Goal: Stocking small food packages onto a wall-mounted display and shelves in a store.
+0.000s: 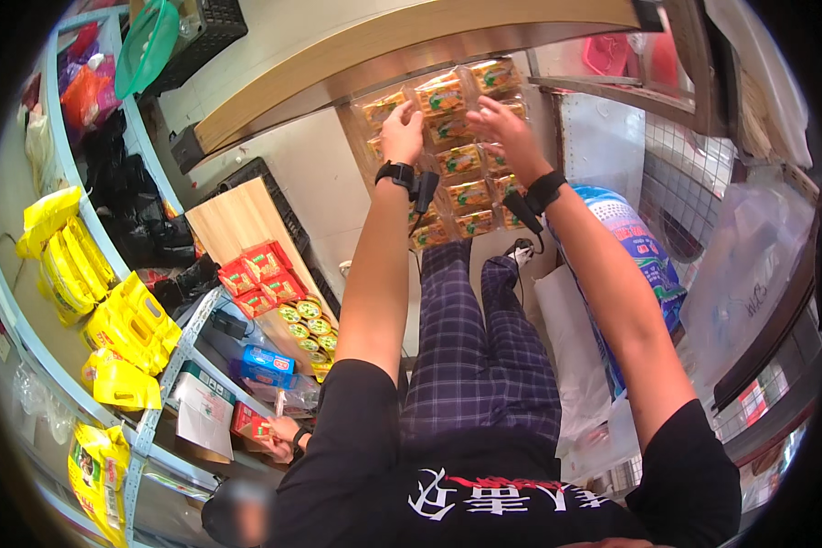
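Before me hangs or stands a large clear plastic sheet of packed orange-yellow packets (459,161) in rows; how it is supported I cannot tell. My left hand (403,133) is at its upper left part, fingers curved, with no object visible in it. Over the upper right part is my right hand (505,130), slightly blurred, its fingers spread and nothing seen between them. Whether either hand touches the plastic cannot be told. Both wrists wear black straps with small dark devices and cables.
A long wooden board (383,58) crosses above the packets. At left, a wooden top (236,219) bears red packets (260,277) and round tins (309,309). Another person's hands (281,435) hold a red packet near shelves with yellow bags (133,325). A blue sack (630,240) stands right.
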Demonstrator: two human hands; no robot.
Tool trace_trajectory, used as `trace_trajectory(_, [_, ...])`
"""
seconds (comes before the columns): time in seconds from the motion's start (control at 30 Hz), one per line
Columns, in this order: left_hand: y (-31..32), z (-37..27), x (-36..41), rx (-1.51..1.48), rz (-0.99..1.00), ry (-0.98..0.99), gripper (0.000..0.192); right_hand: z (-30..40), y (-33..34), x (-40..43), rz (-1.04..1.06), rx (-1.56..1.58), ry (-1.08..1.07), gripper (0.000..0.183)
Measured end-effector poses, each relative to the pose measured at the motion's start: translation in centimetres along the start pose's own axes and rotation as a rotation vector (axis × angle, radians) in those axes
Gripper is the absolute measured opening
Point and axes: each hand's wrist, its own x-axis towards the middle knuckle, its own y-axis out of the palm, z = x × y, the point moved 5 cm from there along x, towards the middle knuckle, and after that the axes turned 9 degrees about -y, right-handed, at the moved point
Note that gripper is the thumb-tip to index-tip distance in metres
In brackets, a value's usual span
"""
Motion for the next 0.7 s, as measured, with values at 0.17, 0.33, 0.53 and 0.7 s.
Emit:
trace_trajectory(0.17, [1.4, -2.1, -3.3, -0.057, 0.134, -0.126, 0.042, -1.2, -3.3, -7.7, -0.052, 0.071, 0.004, 0.041])
trace_trajectory(0.33, [-0.4, -2.6, -8.2, 0.065, 0.262, -0.063, 0.035, -1.7, -5.8, -17.4, -0.136, 0.037, 0.035, 0.034])
trace_trajectory(0.53, [0.9, -5.2, -20.5, 0.118, 0.416, -0.177, 0.039, -0.3, -8.1, -30.4, -0.236, 0.129, -0.101, 0.029])
trace_trajectory(0.7, [5.6, -7.8, -31.2, 0.406, 0.694, -0.072, 0.038, 1.4, -10.6, -41.5, -0.33, 0.02, -0.234, 0.026])
